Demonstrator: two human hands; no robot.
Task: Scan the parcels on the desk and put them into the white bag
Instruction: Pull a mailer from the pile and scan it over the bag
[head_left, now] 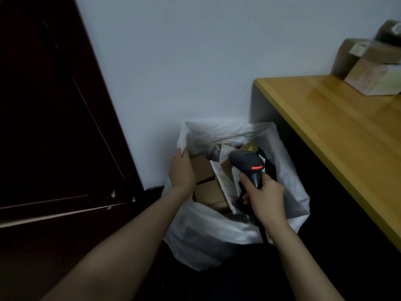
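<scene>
Where the white bag [217, 231] stands: on the floor by the wall, between the dark door [54, 105] and the end of the bench [347, 131]. Its mouth is wide open, so we judge things can go into it straight off the bench end.
Left hand [181, 170]: at the bag's left rim, thumb inside and fingers outside as far as we can see, pinching the film. We judge it holds the mouth apart so the load shows and nothing snags.
Left arm: stretched forward and down, nearly straight, wrist just below the rim.
Right hand [263, 194]: fingers wrapped fully round the scanner's handle, gripping nothing else.
Scanner [247, 161]: over the bag's mouth, head aimed away from us, red light lit, a black cable hanging from the grip. Carrying it, we judge, spares us setting it down between parcels.
Right arm: comes in from the lower right, forearm angled towards the bag.
Boxes [208, 192]: several brown cartons and a pale mailer lie tilted and piled inside the bag.
Parcels [368, 68]: a few taped brown ones at the bench's far right, well apart from the bag, blurred. We judge these are not yet scanned.
</scene>
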